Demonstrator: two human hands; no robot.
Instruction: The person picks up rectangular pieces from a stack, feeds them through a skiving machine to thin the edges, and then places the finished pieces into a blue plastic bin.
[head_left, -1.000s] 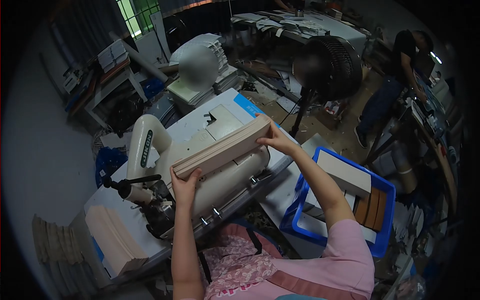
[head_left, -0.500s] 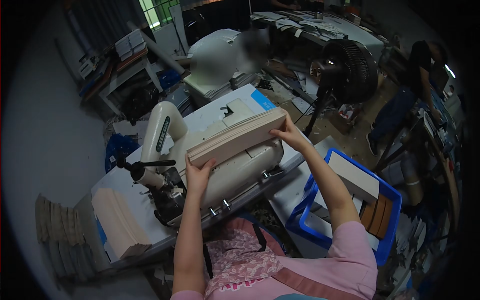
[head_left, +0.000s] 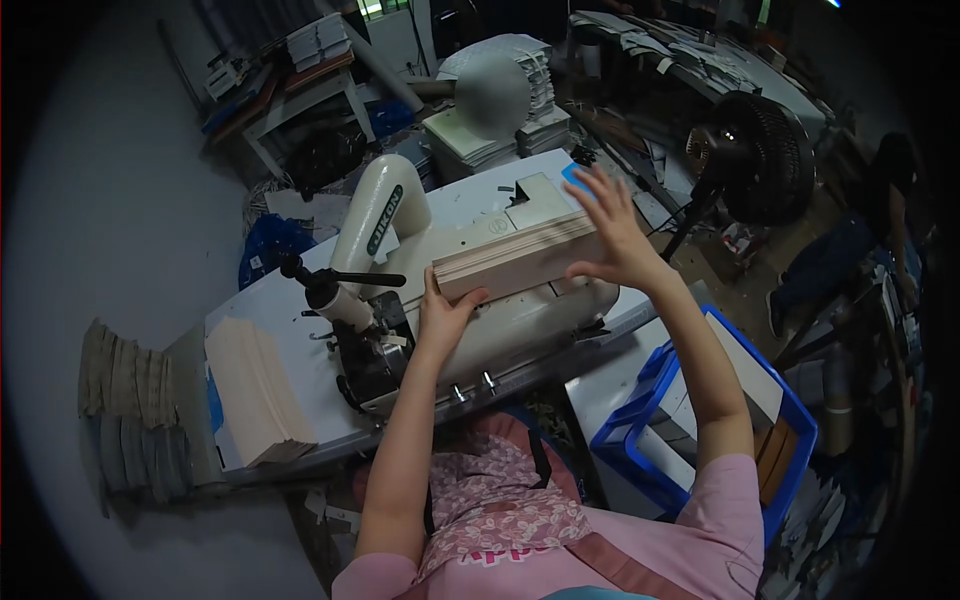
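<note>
A stack of long cream card strips (head_left: 520,262) lies along the bed of a white sewing machine (head_left: 382,215) marked "DIKON". My left hand (head_left: 447,318) grips the stack's left end, thumb on the near side and fingers at the end. At the other end, my right hand (head_left: 628,245) is open with its fingers spread and raised, the thumb close to the stack's near face. The machine's black-handled head (head_left: 345,290) stands to the left of my left hand.
Another pile of cream strips (head_left: 255,390) lies on the table's left part, beside bundles of grey-brown pieces (head_left: 135,385). At right, a blue basket (head_left: 800,440) holds boards and brown pieces. Beyond it stand a black fan (head_left: 765,160) and a person (head_left: 860,230).
My right hand has let go of the stack's right end and spread its fingers. My left hand keeps hold. The whole view has shifted, moving the scene rightward.
</note>
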